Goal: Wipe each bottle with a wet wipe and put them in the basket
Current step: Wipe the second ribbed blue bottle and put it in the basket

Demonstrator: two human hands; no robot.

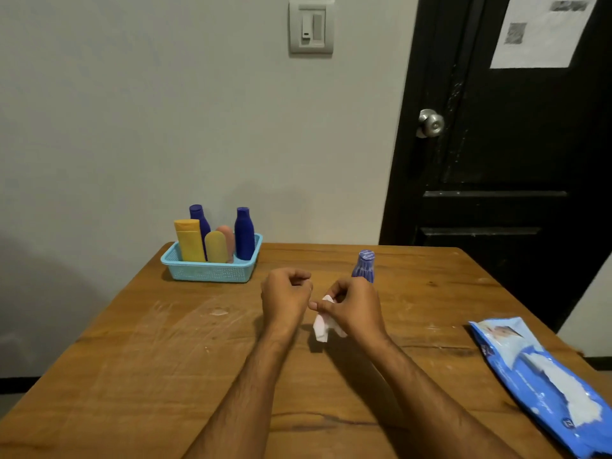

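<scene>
both forearms reached over the wooden table (132, 359), and the right hand (354, 309) pinched a crumpled wet wipe (323, 327) between thumb and fingers. beside it the left hand (286, 296) was curled into a loose fist, holding nothing. just behind the right hand stood a blue bottle (364, 265) on the table. five bottles stood in the light blue basket (212, 271) at the far left, and the wipes pack (543, 382) lay at the right edge.
</scene>
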